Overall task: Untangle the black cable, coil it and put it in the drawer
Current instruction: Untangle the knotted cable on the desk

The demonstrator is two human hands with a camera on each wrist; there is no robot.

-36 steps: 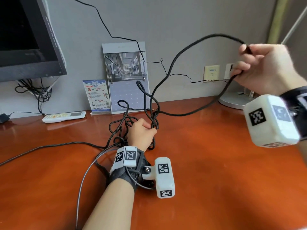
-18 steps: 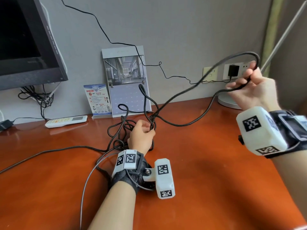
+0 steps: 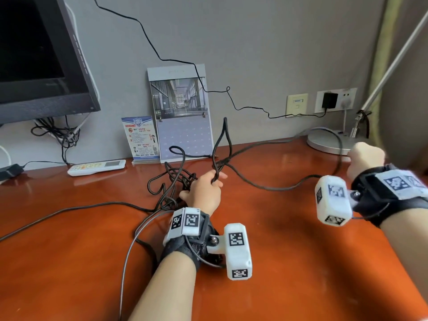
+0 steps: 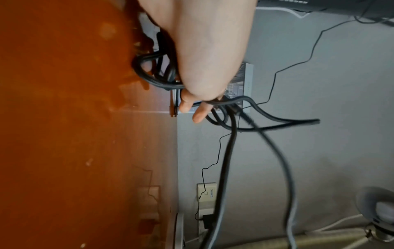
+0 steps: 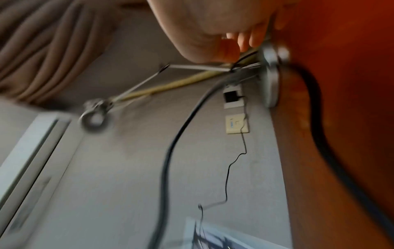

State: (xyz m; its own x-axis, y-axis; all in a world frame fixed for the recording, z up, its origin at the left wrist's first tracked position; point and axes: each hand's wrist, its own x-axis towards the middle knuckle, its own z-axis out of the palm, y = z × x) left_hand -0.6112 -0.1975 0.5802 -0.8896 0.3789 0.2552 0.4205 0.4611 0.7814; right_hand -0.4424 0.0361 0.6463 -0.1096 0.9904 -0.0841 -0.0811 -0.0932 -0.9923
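My left hand pinches the black cable above its knot on the tabletop. My right hand curls closed around a loop; motion blur in the wrist view hides that grip's contact.

On my bare left hand I see a black fabric wrist strap carrying white blocks printed with black square markers; right of that strap a white plastic camera housing hangs on a screwed bracket, thin grey wire looping beneath. My right hand wears the same.
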